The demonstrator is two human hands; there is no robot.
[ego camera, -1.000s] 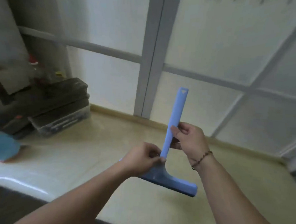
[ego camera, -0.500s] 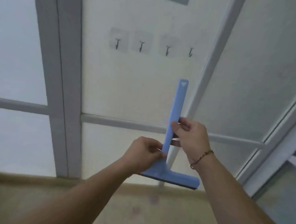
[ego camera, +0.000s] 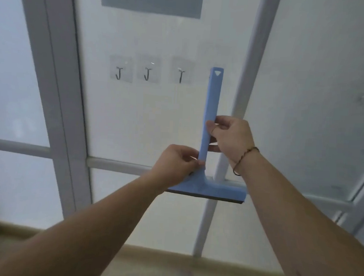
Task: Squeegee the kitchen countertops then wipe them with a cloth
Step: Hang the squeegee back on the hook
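A blue squeegee (ego camera: 211, 110) stands upright in front of the frosted window, handle up, dark rubber blade at the bottom. The handle's top, with a triangular hole, sits level with the row of wall hooks. My right hand (ego camera: 229, 138) pinches the handle about halfway up. My left hand (ego camera: 176, 165) pinches the squeegee where the handle meets the blade head. A strip of beige countertop (ego camera: 170, 268) shows along the bottom edge. No cloth is in view.
Three small metal hooks (ego camera: 147, 73) on clear adhesive pads stick to the window pane, left of the squeegee's tip. Grey window frames (ego camera: 58, 101) cross the view. A grey rectangle (ego camera: 151, 1) is on the glass at the top.
The view has swung up from the counter and sink to the window. Both hands have lifted the squeegee so its tip now reaches the height of the hooks.
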